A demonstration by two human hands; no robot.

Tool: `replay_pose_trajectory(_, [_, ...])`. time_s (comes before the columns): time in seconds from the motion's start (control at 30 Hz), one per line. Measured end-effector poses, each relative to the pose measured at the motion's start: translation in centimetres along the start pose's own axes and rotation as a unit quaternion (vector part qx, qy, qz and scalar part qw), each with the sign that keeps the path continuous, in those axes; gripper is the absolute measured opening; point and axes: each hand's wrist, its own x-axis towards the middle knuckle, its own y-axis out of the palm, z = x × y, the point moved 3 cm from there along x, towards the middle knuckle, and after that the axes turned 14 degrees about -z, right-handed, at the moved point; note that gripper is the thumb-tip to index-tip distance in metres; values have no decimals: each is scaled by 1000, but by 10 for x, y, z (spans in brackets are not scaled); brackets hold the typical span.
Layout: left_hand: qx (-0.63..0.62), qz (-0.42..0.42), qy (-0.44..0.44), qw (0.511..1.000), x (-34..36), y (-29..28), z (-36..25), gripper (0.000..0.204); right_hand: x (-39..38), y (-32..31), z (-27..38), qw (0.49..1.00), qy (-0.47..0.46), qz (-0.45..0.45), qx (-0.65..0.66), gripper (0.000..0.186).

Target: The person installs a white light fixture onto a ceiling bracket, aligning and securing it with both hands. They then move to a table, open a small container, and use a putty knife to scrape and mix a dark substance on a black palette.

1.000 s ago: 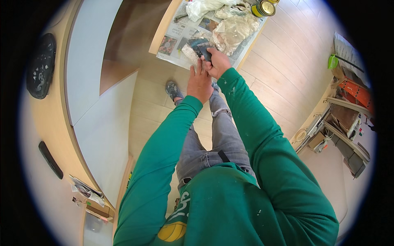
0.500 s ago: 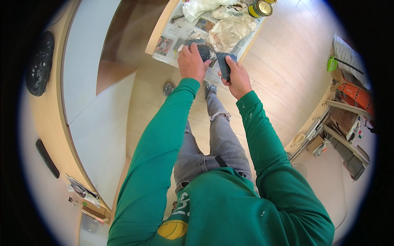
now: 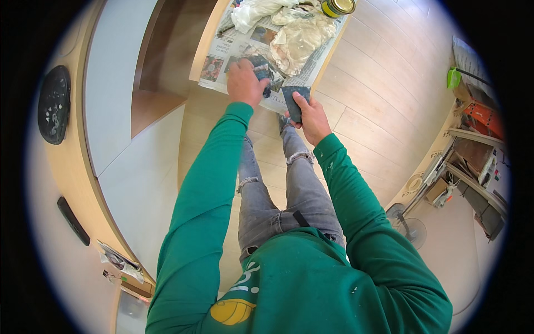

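Observation:
My right hand [image 3: 315, 121] grips a dark grey, flat rectangular piece [image 3: 297, 101], its thumb pressed on the upper face. The kind of piece cannot be told. Just left of it, my left hand [image 3: 245, 84] is over the newspaper [image 3: 225, 61] that covers a low table. Dark, thin material [image 3: 262, 71] lies by its fingers and thumb. Blur hides whether these fingers hold any of it. Beyond the hands, a crumpled cream-coloured cloth or plastic [image 3: 300, 44] and a white crumpled bag [image 3: 256, 14] rest on the newspaper.
A yellow and dark tin [image 3: 337, 6] stands at the table's far right corner. White cabinet panels [image 3: 133, 206] run along my left. To the right are a shelf with tools [image 3: 473, 150], an orange item [image 3: 483, 118] and a fan [image 3: 413, 231] on the wood-look floor [image 3: 384, 111].
The view has shifted, so the table sits further left and up. My left hand has moved away from the right one, leaving a wider gap. The right hand keeps its dark piece.

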Motion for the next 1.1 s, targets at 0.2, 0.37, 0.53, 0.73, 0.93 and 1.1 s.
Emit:
replay_pose_trajectory(0.2, [-159,86,-151,972,-8,-4,21,47,-1,6,-3,998,6,57,16,28])
replay_pose_trajectory(0.37, [-82,-48,101,990,-86,-22,26,39,0,42,5,990,76,69,100,27])
replay_pose_trajectory(0.53, [24,52,311,949,-138,7,13,38,28,63,-9,991,123,51,11,23])
replay_pose_trajectory(0.73, [54,90,286,953,-130,17,17,53,27,69,-11,992,123,21,-2,18])
replay_pose_trajectory(0.93, [12,94,259,961,-131,20,13,72,38,82,-5,982,179,-39,52,15])
replay_pose_trajectory(1.1, [-23,85,255,963,-124,13,4,79,57,87,-3,965,234,-52,108,16])
